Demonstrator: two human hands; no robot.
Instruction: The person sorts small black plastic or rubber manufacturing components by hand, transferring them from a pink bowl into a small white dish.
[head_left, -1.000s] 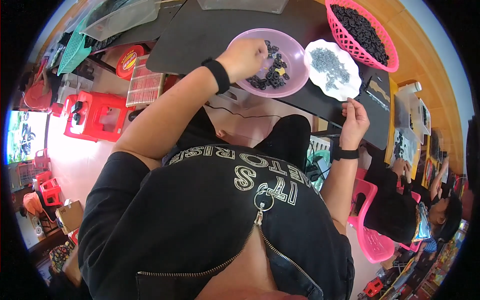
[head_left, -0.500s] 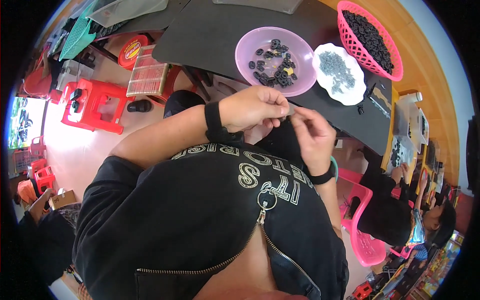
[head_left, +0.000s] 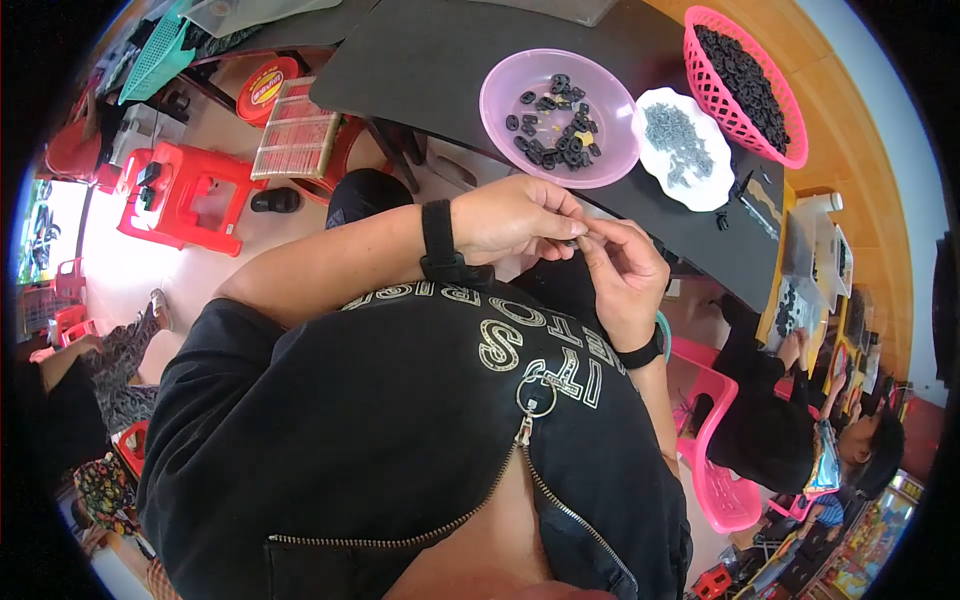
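Observation:
My left hand point(head_left: 515, 215) and my right hand point(head_left: 628, 275) meet in front of my chest, just short of the table edge. Both are closed, with thumbs and fingertips pinched together. A small dark piece point(head_left: 570, 243) shows under my left thumb; the fingers cover most of it, and its kind is unclear. What the right fingertips grip is hidden. Beyond my hands stands a pale purple basin point(head_left: 497, 90) holding loose black oval parts point(head_left: 572, 150). Beside it, a white scalloped plate point(head_left: 712, 190) carries a heap of small greyish clear pieces point(head_left: 678, 140).
A pink basket point(head_left: 790, 140) full of black parts stands at the far right of the dark table point(head_left: 420, 60). To the left are a red stool point(head_left: 190, 200) and a woven-top seat point(head_left: 295, 135). On the right, a person point(head_left: 770, 430) sits on a pink chair point(head_left: 725, 490).
My fingertips have drawn closer together, and the pale piece seen between them is now covered. The view has shifted slightly. At the left, a person has changed position.

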